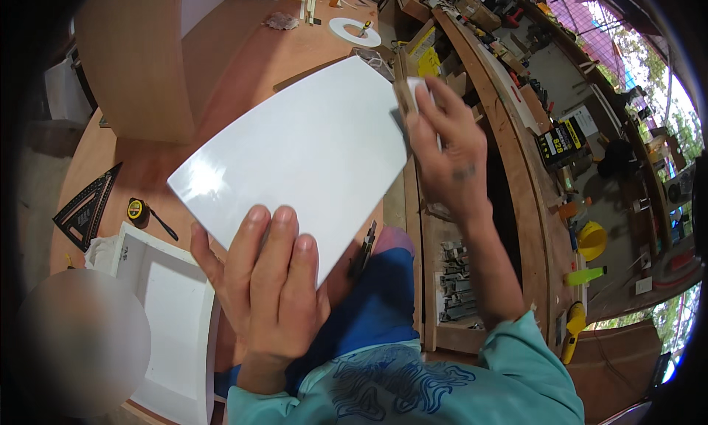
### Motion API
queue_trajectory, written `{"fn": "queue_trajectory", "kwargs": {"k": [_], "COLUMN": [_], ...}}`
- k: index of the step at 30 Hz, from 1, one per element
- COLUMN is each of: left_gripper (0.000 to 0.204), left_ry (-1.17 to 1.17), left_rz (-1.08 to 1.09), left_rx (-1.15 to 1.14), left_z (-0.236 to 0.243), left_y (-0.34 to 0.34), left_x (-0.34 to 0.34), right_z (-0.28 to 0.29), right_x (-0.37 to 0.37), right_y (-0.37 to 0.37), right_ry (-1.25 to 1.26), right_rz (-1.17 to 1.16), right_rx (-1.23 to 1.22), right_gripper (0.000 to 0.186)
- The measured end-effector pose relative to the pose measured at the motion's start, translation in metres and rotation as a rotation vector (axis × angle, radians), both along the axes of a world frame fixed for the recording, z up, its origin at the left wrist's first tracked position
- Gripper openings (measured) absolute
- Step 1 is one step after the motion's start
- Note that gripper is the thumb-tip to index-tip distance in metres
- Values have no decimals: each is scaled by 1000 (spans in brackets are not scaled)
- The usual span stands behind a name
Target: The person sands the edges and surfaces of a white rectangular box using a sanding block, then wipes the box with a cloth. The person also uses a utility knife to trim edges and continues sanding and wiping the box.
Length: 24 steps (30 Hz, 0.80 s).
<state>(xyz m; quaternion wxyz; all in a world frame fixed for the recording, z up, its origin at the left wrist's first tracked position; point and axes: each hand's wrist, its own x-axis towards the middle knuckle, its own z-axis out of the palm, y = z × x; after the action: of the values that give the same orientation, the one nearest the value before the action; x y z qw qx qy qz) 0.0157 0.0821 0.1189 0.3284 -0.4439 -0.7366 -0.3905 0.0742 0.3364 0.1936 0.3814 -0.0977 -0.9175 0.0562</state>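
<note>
A glossy white panel with one curved edge is tilted up in front of me. My left hand holds it at the lower edge, fingers lying over the white face; part of the thumb side is behind the panel. At the panel's right end, my right hand grips a small flat block, brownish with a white side, close against the short edge. Whether the block touches that edge is hard to tell. A black utility knife lies below the panel, beside my leg.
An open white box stands at the lower left, near a black triangle square and a tape measure. Behind are a wooden cabinet and a white tape roll. A tool-filled wooden bench runs along the right.
</note>
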Motion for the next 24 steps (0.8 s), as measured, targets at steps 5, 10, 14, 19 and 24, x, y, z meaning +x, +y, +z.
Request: {"fn": "queue_trajectory", "kwargs": {"k": [5, 10, 14, 19, 24], "left_gripper": [34, 39, 46, 38, 43], "left_ry": [-18, -22, -41, 6, 41], "left_rz": [-21, -3, -14, 6, 50], "left_rx": [60, 104, 57, 68, 139], "left_z": [-3, 0, -4, -8, -11], "left_y": [-1, 0, -7, 5, 9], "left_x": [-6, -2, -4, -2, -9], "right_z": [5, 7, -3, 4, -6], "right_x": [18, 46, 17, -15, 26], "right_y": [-47, -135, -83, 3, -74], "right_ry": [-19, -166, -3, 3, 34], "right_rz": [63, 260, 176, -35, 170], "right_rx": [31, -57, 24, 96, 162], "right_gripper": [38, 42, 43, 34, 38]}}
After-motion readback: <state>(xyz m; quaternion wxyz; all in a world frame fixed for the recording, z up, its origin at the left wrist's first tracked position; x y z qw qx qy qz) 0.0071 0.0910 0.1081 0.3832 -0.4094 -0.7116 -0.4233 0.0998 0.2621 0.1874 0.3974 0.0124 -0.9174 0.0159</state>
